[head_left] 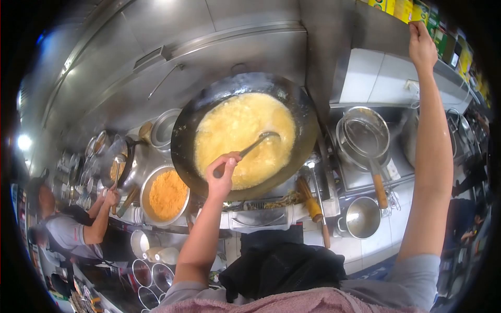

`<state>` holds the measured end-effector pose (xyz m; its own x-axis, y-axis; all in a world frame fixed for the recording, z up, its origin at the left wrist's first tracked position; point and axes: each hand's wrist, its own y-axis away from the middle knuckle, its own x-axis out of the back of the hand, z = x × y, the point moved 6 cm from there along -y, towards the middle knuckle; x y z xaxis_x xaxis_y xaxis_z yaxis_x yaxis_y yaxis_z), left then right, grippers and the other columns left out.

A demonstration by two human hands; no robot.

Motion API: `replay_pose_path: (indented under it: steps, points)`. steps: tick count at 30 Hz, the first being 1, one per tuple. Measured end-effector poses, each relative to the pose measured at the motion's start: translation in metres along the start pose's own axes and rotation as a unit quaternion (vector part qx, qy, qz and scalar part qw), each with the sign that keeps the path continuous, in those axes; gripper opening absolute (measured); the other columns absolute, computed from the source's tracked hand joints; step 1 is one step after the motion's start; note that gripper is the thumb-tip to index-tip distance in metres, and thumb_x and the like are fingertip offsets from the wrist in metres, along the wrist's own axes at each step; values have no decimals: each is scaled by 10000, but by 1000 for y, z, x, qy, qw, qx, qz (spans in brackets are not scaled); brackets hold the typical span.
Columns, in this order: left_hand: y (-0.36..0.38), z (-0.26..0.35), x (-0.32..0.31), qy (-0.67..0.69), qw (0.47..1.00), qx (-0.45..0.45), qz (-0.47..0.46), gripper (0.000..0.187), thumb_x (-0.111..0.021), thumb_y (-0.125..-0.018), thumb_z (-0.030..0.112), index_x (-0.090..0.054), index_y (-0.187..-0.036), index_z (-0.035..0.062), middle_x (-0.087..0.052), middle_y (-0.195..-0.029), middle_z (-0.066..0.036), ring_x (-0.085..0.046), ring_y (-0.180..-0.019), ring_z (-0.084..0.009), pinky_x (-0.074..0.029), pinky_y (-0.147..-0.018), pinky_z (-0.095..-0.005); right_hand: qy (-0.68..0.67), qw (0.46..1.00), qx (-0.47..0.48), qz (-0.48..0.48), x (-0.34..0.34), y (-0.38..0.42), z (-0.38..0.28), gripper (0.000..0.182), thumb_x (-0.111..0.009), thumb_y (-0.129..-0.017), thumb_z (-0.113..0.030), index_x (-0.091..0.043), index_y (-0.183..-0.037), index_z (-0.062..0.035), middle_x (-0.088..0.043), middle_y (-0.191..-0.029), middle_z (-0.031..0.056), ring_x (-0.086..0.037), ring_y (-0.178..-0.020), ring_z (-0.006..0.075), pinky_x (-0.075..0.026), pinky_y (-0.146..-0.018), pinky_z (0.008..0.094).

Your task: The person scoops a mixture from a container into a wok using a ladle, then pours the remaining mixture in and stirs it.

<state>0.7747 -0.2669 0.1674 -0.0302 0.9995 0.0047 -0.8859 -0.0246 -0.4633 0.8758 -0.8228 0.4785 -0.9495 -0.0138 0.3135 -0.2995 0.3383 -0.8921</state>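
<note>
My left hand is closed round the handle of a ladle. The ladle's head dips into bubbling yellow liquid in a big black wok. Far off to the upper right, my right hand is raised beside a shelf of yellow and green boxes. Its fingers are closed, and what they may grip is hidden. Left of the wok stands a metal bowl of orange crumbs.
A wood-handled strainer rests over a pan to the right, above a metal pot. A brush and a long tool lie by the wok's front edge. At left, another person works at a second wok.
</note>
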Motion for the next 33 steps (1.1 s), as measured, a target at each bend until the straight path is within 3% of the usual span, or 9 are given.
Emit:
replay_pose_path:
  steps: [5, 8, 10, 13, 16, 20, 29, 31, 33]
  points:
    - [-23, -33, -17, -16, 999, -31, 5, 148, -575, -962, 61, -637, -869, -35, -679, -956, -98, -606, -1045, -233, -447, -949, -351, -5, 1000, -4, -1, 1, 2, 0, 331, -443, -967, -491, -629, -1129, -271, -696, -1090, 44, -637, -1023, 349, -492, -842, 431]
    - [-37, -55, -19, -22, 998, -48, 17, 144, -575, -962, 60, -637, -871, -32, -676, -969, -103, -605, -1051, -238, -444, -952, -352, -23, 1000, 4, 6, 1, 2, -1, 346, -405, -955, -494, -591, -1157, -284, -687, -1093, 120, -617, -1042, 401, -474, -865, 466]
    - [-48, -67, -18, -34, 997, -67, 20, 136, -581, -962, 69, -648, -894, -27, -675, -985, -106, -602, -1042, -220, -440, -949, -335, 9, 1000, -4, 12, 2, 2, -1, 321, -449, -966, -480, -628, -1131, -271, -698, -1083, 44, -640, -1009, 349, -498, -827, 431]
    - [-69, -78, -13, -32, 996, -68, 49, 135, -595, -959, 83, -659, -914, -27, -675, -994, -107, -598, -1027, -197, -437, -938, -310, 5, 1000, 2, 9, 2, 1, 0, 318, -448, -967, -479, -629, -1128, -272, -698, -1081, 45, -642, -1003, 352, -499, -824, 436]
    - [-91, -78, -8, -68, 993, -65, 71, 166, -624, -953, 126, -677, -952, -31, -682, -967, -86, -606, -935, -149, -454, -864, -270, -16, 1000, -2, 3, 1, 2, 0, 338, -408, -957, -490, -589, -1147, -277, -690, -1077, 128, -619, -1021, 419, -472, -861, 480]
    - [-110, -72, -8, -94, 990, -48, 89, 216, -636, -951, 179, -689, -958, -30, -681, -872, -55, -593, -830, -111, -466, -790, -256, -13, 1000, 5, 1, 1, 1, -1, 337, -404, -963, -488, -585, -1149, -274, -691, -1075, 128, -618, -1022, 421, -472, -856, 484]
    - [-71, -53, -4, -143, 985, -48, 83, 222, -638, -941, 185, -696, -881, -21, -671, -783, -40, -587, -753, -106, -468, -720, -253, -11, 1000, 9, -17, 0, 3, -2, 325, -391, -974, -484, -571, -1148, -276, -689, -1075, 141, -621, -1023, 423, -475, -848, 498]
    - [-59, -50, 2, -126, 988, -54, 76, 218, -637, -941, 176, -695, -876, -24, -673, -788, -45, -589, -752, -106, -469, -717, -250, 22, 1000, 6, -7, 0, 1, -2, 320, -425, -976, -484, -604, -1136, -272, -699, -1063, 81, -643, -988, 386, -497, -814, 471]
    - [-45, -46, 11, -121, 988, -57, 76, 219, -636, -941, 173, -694, -876, -28, -675, -792, -48, -592, -757, -106, -469, -722, -250, 11, 1000, 6, -15, -1, 1, -1, 319, -421, -978, -482, -599, -1134, -269, -698, -1063, 85, -641, -991, 390, -497, -815, 471]
